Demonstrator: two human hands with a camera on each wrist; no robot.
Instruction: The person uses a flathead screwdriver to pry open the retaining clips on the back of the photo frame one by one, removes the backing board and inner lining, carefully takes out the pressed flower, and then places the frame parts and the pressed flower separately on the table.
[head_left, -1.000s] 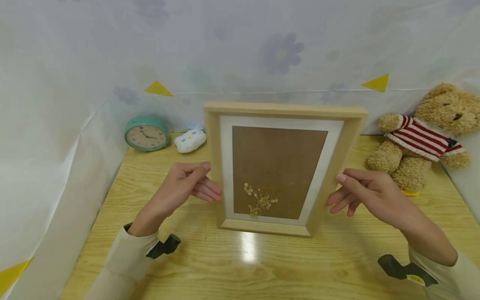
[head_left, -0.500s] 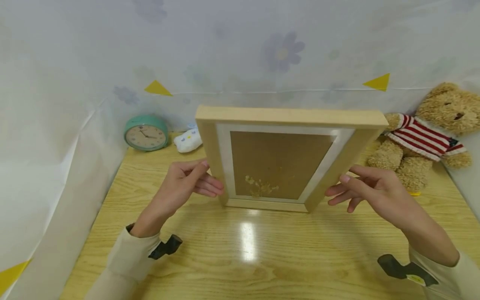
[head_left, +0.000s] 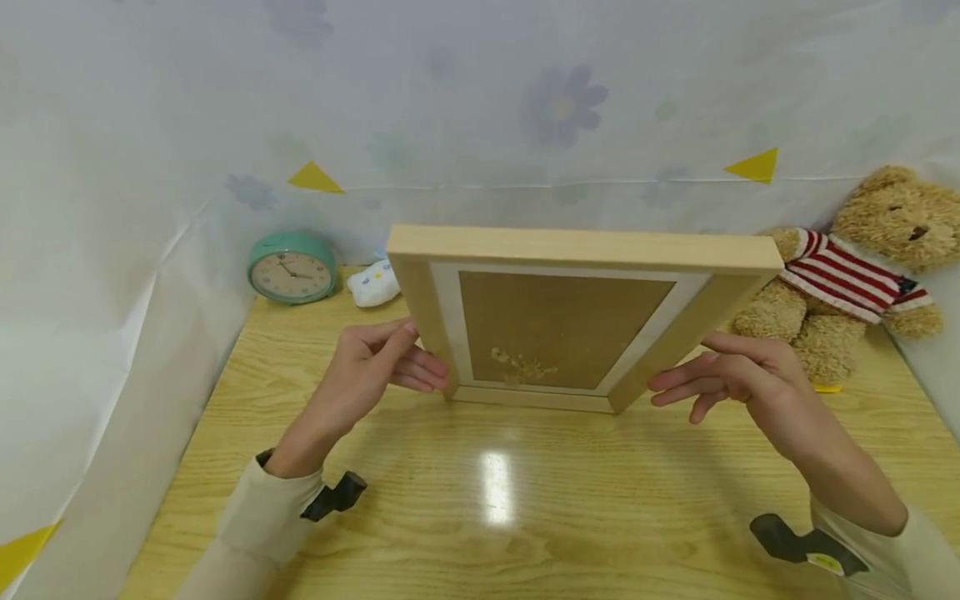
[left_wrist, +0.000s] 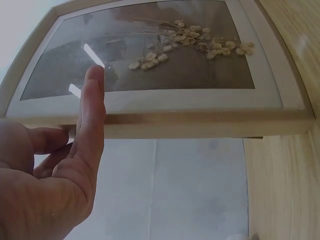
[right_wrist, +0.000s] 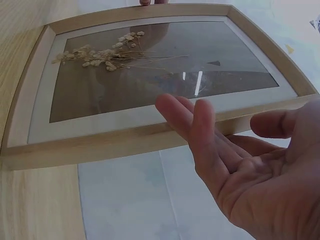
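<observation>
A light wooden picture frame (head_left: 581, 248) with a white mat stands on the table, its top edge toward me. Dried flowers (left_wrist: 190, 42) show against the brown backing behind its glazing. My left hand (head_left: 367, 358) holds the frame's left side, thumb and index finger at the edge; in the left wrist view another finger (left_wrist: 91, 110) extends straight across the side. My right hand (head_left: 750, 379) is beside the right side with its fingers loosely extended. In the right wrist view, two fingertips (right_wrist: 203, 112) overlap the frame's near side, and the thumb lies apart from them.
On the wooden table (head_left: 570, 533), a green alarm clock (head_left: 292, 268) and a small white plush (head_left: 373, 283) sit back left. A teddy bear (head_left: 847, 275) in a striped sweater sits back right. A white floral sheet (head_left: 480, 108) hangs behind.
The frame's bottom edge has moved away from me and its top has come nearer, so its face looks shorter. My right thumb has come off the frame's front edge.
</observation>
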